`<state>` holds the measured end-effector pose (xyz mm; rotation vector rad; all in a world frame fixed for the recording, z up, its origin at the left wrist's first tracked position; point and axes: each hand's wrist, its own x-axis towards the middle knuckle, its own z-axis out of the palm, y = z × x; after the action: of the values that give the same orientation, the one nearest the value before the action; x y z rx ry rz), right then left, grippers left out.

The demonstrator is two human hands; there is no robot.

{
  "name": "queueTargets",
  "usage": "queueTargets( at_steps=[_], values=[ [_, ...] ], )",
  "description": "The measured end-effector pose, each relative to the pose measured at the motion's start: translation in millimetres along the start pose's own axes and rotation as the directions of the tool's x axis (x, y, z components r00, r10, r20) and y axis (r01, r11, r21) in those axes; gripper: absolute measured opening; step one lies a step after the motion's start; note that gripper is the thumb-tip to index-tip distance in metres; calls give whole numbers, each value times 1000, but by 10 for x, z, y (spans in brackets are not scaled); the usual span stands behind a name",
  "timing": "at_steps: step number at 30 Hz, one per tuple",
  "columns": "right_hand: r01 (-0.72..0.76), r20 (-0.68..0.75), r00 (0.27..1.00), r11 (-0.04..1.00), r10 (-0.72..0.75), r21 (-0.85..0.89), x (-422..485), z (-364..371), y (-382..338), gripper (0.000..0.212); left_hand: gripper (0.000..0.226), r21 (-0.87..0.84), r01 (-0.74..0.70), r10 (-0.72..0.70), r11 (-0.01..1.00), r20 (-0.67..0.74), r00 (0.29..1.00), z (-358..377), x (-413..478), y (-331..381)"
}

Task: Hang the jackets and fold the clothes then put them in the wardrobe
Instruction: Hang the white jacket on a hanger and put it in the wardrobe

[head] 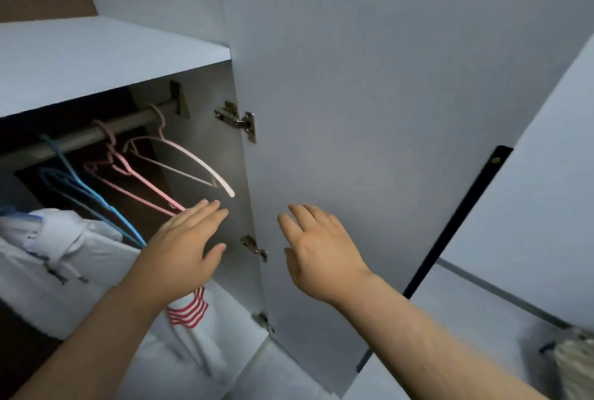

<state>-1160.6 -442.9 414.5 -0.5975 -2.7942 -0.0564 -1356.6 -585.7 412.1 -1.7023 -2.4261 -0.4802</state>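
Hands first: your left hand (183,248) is flat, fingers straight and close together, holding nothing, just under the low tip of the hangers. Your right hand (318,251) is loosely spread and empty too, in front of the inside face of the door. I can't tell whether it's actually touching.

Biggest to smallest: the pale grey-blue wardrobe (112,55) stands open, with its tall matching open door (385,110) swung out on your right. A white garment (74,258) is already hanging at the left, and a red-and-white striped cloth (189,309) peeks out under your left wrist. The grey metal rail (96,134) runs under the top shelf. On it hang a cream plastic hanger (193,158), a thin pink hanger (135,181) and a thin blue hanger (90,197), all bare. No loose jacket is in view.

My guess is you're after an empty hanger. Go for the cream one, since it's nearest and sits apart from the rest. Lift its hook straight up off the rail instead of tugging the arm, because the pink ones look bunched together and could come along. Keep your right hand clear of the steel hinges (239,121).
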Motion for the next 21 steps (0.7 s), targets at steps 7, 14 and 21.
queueTargets(
  at_steps=[7,14,21],
  values=[
    [-200,-45,979,980,199,-12,-914,-193,487,44,58,-85,-178,183,980,65,981,272,121,772],
    [-474,-85,879,879,469,-50,-1809,-294,674,40,49,-215,-341,378,915,164,911,490,174,1485],
    [-788,-41,605,590,795,-179,-2922,-477,603,37,57,-695,-195,555,692,340,759,917,222,2347]
  ],
)
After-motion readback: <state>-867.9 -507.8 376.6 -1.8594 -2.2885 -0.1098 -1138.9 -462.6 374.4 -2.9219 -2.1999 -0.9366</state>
